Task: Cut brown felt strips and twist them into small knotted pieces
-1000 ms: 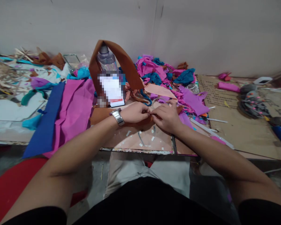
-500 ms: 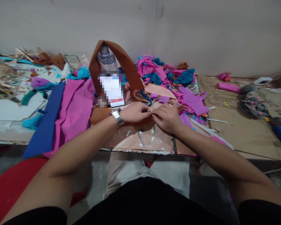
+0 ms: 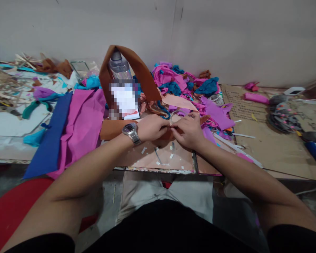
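Note:
My left hand (image 3: 150,127), with a metal watch (image 3: 131,131) on its wrist, and my right hand (image 3: 189,130) meet at the table's near middle. Both pinch a brown strip of paper (image 3: 113,129) that lies flat under them and runs out to the left. The fingers of both hands are curled and pressed together where they meet. Another brown strip (image 3: 142,72) arches over a clear bottle (image 3: 119,66) just behind my hands.
Pink sheets (image 3: 81,126) and a blue sheet (image 3: 50,140) lie left. A heap of pink, purple and teal scraps (image 3: 189,88) sits behind my right hand. A dark bundle (image 3: 284,117) and cardboard (image 3: 274,147) are to the right. Wooden sticks (image 3: 5,84) lie far left.
My left wrist has turned a little so the watch face shows. Both hands shifted slightly away from me, still pinched on the brown paper.

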{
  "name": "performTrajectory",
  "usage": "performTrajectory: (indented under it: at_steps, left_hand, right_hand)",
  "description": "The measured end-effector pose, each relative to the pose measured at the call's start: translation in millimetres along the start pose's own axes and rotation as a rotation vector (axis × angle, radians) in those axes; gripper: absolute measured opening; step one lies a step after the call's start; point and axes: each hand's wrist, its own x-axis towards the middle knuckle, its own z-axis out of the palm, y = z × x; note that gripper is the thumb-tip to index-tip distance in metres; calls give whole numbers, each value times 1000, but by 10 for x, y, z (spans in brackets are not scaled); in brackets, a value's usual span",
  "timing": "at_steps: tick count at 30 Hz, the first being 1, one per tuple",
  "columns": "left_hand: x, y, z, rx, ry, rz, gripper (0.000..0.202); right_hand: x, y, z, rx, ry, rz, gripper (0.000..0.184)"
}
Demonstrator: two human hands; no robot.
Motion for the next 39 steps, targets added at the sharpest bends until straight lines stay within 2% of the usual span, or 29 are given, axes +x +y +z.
performTrajectory:
  at_steps: [6, 15, 22, 25, 30, 39]
  left_hand:
    - [-20, 33, -34, 50, -6, 21, 32]
    - [-24, 45, -36, 116, -46, -23, 35]
    - [-20, -57, -49, 159, -61, -59, 37]
    - [-26, -77, -40, 131, -47, -42, 33]
    - [-32, 10, -9, 89, -59, 28, 28]
    - [-35, 2, 40, -31, -47, -1, 27]
  right_hand:
    - [9, -7, 16, -10, -44, -7, 13]
    - [1, 16, 9, -4, -69, 3, 13]
    - [5, 52, -13, -4, -56, 52, 8]
    - [9, 42, -6, 13, -65, 39, 9]
    - [10, 8, -3, 49, -102, 1, 15]
    - [0, 1, -3, 60, -94, 4, 12]
